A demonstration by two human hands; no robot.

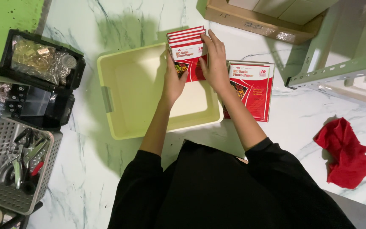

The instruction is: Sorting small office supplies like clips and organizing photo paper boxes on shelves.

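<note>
Both my hands hold a fanned stack of several red-and-white paper packets (190, 50) over the far right corner of a pale yellow plastic bin (126, 91). My left hand (173, 78) grips the stack's left edge from below. On the right side, my right hand (214, 61) lies with fingers spread across the packets. A second pile of larger red-and-white packets (253, 87) lies on the marble table just right of the bin, next to my right forearm.
A black tray with bagged metal parts (41, 59) and a grey basket of pliers (15, 163) stand at the left. A red cloth (346, 152) lies at the right. A cardboard box (259, 17) and a pale green metal shelf frame (339, 63) are at the back right.
</note>
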